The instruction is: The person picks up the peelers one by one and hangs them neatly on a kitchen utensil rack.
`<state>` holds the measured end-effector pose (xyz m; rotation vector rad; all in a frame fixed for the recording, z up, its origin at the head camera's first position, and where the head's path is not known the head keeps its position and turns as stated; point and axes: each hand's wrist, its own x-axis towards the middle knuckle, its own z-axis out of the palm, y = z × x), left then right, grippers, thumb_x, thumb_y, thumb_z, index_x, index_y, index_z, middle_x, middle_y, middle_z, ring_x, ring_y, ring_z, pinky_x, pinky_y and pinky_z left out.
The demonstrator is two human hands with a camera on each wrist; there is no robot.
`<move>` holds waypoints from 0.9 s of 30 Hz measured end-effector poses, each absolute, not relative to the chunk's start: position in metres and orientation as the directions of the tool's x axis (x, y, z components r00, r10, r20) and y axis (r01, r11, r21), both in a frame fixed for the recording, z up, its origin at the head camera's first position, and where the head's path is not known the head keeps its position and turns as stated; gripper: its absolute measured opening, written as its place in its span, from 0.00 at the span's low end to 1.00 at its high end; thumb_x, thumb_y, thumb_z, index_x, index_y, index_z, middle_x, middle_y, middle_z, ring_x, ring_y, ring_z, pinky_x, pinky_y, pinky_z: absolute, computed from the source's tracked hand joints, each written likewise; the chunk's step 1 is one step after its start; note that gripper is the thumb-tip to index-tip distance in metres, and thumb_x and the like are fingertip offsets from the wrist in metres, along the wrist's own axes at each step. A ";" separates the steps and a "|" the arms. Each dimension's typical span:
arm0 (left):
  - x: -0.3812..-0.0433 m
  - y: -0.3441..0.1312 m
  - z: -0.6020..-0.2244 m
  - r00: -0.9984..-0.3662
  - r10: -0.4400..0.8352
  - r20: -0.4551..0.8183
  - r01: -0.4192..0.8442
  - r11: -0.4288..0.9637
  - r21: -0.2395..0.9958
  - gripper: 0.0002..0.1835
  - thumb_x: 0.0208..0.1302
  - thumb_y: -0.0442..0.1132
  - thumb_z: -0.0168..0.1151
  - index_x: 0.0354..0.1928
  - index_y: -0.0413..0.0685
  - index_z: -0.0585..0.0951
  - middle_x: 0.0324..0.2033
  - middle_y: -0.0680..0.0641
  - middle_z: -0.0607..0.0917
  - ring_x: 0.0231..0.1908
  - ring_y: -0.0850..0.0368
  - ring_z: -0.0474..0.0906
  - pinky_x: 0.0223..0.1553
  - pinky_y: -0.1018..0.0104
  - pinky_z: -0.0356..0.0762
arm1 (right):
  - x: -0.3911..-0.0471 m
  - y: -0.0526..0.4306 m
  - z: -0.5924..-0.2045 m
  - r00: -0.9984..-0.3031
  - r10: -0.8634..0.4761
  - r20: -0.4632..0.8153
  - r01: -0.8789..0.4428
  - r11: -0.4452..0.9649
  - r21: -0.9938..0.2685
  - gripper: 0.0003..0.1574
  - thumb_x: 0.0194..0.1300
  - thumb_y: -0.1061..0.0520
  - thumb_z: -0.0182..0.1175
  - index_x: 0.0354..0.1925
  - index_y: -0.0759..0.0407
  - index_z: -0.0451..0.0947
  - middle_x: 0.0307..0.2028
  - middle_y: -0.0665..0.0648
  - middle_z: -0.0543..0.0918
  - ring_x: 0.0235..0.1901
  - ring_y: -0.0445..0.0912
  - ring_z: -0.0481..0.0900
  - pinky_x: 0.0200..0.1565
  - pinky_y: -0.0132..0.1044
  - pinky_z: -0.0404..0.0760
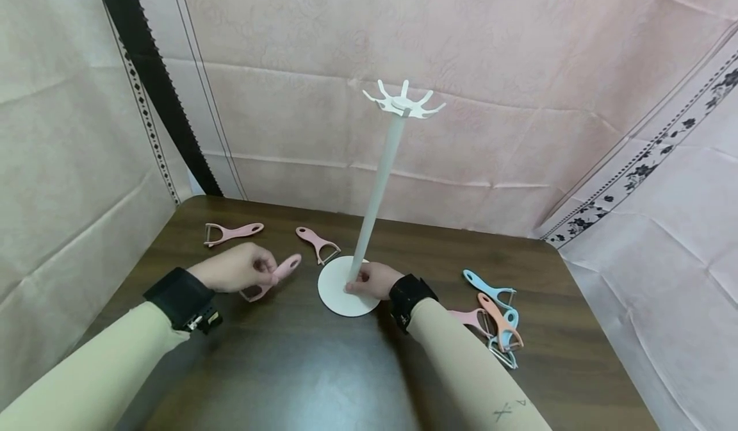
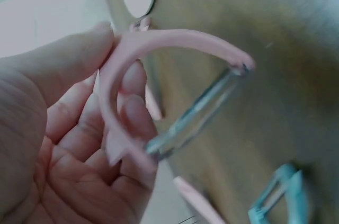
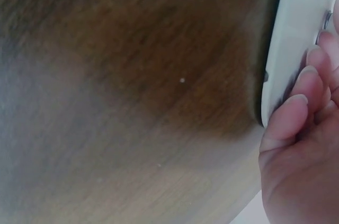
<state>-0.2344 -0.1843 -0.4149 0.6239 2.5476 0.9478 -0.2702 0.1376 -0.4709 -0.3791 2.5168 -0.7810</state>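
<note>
My left hand (image 1: 242, 268) pinches a pink Y-shaped peeler (image 1: 286, 267) between thumb and fingers. In the left wrist view, the held peeler's curved fork (image 2: 175, 38) and metal blade (image 2: 201, 110) point away from the palm. A white stand with a round base (image 1: 340, 296), a tall pole (image 1: 377, 191) and a ring of upturned hooks (image 1: 401, 104) stands right of that hand. My right hand (image 1: 377, 282) grips the base, its thumb on top near the pole's foot. The right wrist view shows its curled fingers against the base's edge (image 3: 280, 49). Nothing hangs on the hooks.
Two pink peelers lie behind the left hand, one at the far left (image 1: 245, 230) and one near the base (image 1: 311, 236). Right of the right forearm, a blue peeler (image 1: 481, 283), an orange peeler (image 1: 490, 306) and others lie overlapping. Pale cloth (image 1: 288, 130) hangs behind the brown table (image 1: 230, 380).
</note>
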 end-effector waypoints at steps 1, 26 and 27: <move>-0.236 -0.184 -0.411 -0.853 0.498 -0.154 0.276 0.683 0.677 0.02 0.63 0.38 0.66 0.36 0.49 0.83 0.27 0.52 0.80 0.28 0.55 0.75 0.30 0.60 0.74 | -0.271 0.138 -0.473 -0.851 -0.388 -0.355 -0.118 0.799 -0.590 0.17 0.61 0.41 0.66 0.36 0.50 0.78 0.28 0.51 0.77 0.32 0.46 0.74 0.36 0.39 0.72; -0.265 -0.137 -0.318 -0.876 0.155 0.457 0.461 0.549 0.697 0.13 0.67 0.43 0.62 0.47 0.44 0.81 0.35 0.48 0.83 0.35 0.55 0.76 0.38 0.59 0.75 | -0.267 0.137 -0.469 -0.867 -0.365 -0.339 -0.117 0.811 -0.573 0.18 0.61 0.41 0.66 0.32 0.52 0.77 0.26 0.49 0.75 0.31 0.45 0.73 0.34 0.37 0.71; -0.265 -0.134 -0.316 -0.873 0.150 0.465 0.466 0.542 0.700 0.13 0.66 0.44 0.62 0.48 0.45 0.81 0.35 0.48 0.83 0.35 0.55 0.77 0.38 0.59 0.75 | -0.267 0.137 -0.468 -0.867 -0.364 -0.340 -0.116 0.812 -0.573 0.18 0.61 0.41 0.66 0.32 0.52 0.77 0.26 0.50 0.75 0.31 0.45 0.73 0.34 0.37 0.70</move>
